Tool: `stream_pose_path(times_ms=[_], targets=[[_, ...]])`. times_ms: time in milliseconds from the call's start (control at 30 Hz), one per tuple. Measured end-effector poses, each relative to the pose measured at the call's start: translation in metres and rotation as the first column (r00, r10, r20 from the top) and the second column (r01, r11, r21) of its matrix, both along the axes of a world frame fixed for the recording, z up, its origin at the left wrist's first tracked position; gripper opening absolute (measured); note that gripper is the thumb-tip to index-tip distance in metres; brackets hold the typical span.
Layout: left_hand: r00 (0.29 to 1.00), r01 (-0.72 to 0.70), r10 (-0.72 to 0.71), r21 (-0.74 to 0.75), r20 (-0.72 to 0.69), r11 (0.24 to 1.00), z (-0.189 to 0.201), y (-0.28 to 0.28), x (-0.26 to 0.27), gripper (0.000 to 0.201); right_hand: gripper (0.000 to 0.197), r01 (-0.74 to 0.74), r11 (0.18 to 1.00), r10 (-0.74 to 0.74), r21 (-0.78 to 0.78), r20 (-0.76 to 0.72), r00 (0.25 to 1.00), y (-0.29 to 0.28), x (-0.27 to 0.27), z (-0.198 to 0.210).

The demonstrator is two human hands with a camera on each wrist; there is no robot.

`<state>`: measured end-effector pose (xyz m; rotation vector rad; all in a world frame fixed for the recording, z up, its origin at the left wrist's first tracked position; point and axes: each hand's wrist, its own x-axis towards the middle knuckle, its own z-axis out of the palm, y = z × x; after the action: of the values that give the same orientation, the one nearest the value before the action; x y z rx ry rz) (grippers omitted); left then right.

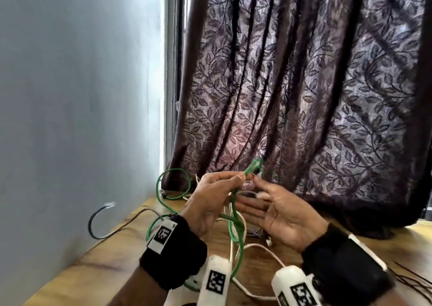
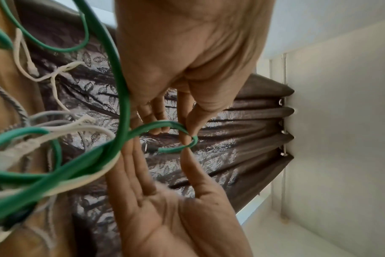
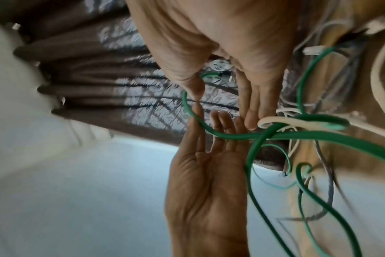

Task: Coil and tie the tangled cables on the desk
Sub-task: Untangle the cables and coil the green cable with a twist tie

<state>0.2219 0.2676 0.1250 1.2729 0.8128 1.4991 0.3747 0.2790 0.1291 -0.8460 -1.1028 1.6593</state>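
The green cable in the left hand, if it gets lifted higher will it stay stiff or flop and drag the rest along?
The green cable probably flops: it sags in loose loops below the left hand. It likely drags the white cable along, since they cross in a tangle. It seems light: a fingertip pinch holds it.

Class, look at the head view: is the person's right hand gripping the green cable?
No: the right hand is held open, palm up, fingers straight, while the left hand pinches the green cable.

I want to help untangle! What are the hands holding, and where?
The left hand pinches the green cable near its plug end. The right hand is open, holding nothing.
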Motion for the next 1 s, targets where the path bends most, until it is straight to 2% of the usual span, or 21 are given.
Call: stream_pose_path(times_ms=[100,167,267,333,400,433,500,600,733,800,933,1000], targets=[[0.98,0.082,-0.081,0.004,0.181,0.997,0.014,-0.012,-0.005,0.024,0.042,0.015,0.988,-0.051,0.153,0.236,0.97,-0.01,-0.019,0.026],[0.967,0.075,-0.078,0.02,0.243,0.997,0.021,-0.021,-0.007,0.023,0.043,0.001,0.973,-0.079,0.23,0.33,0.941,-0.018,-0.03,0.045],[0.951,0.052,-0.044,-0.018,0.305,0.998,0.034,-0.028,-0.006,0.019,0.043,0.003,0.952,-0.118,0.305,0.359,0.926,-0.028,-0.043,0.071],[0.963,0.028,-0.01,-0.063,0.269,0.998,0.048,-0.033,-0.009,0.015,0.038,0.026,0.938,-0.152,0.345,0.343,0.927,-0.033,-0.052,0.08],[0.967,0.07,-0.044,-0.096,0.251,0.993,0.064,-0.041,-0.014,0.017,0.044,0.07,0.904,-0.229,0.423,0.339,0.912,-0.033,-0.058,0.082],[0.965,0.091,-0.058,-0.116,0.256,0.989,0.072,-0.044,-0.016,0.021,0.047,0.077,0.885,-0.258,0.46,0.345,0.902,-0.034,-0.06,0.081],[0.971,0.043,-0.006,-0.149,0.238,0.988,0.084,-0.047,-0.021,0.029,0.047,0.05,0.855,-0.269,0.516,0.358,0.894,-0.038,-0.06,0.077],[0.972,-0.072,0.104,-0.153,0.212,0.986,0.092,-0.044,-0.029,0.022,0.042,-0.035,0.818,-0.258,0.574,0.42,0.87,-0.052,-0.052,0.064],[0.933,-0.084,0.116,-0.106,0.341,0.991,0.089,-0.043,-0.038,0.01,0.048,-0.234,0.758,-0.257,0.609,0.608,0.751,-0.061,-0.028,0.042],[0.91,-0.084,0.106,-0.073,0.401,0.994,0.089,-0.042,-0.046,0.017,0.044,-0.292,0.769,-0.232,0.568,0.674,0.702,-0.062,-0.008,0.032],[0.862,-0.109,0.124,-0.06,0.491,0.992,0.096,-0.04,-0.067,0.03,0.045,-0.314,0.796,-0.236,0.517,0.744,0.625,-0.061,0.039,0.013],[0.861,-0.133,0.151,-0.072,0.486,0.989,0.095,-0.042,-0.071,0.031,0.043,-0.3,0.808,-0.21,0.506,0.725,0.656,-0.063,0.062,0.004]])
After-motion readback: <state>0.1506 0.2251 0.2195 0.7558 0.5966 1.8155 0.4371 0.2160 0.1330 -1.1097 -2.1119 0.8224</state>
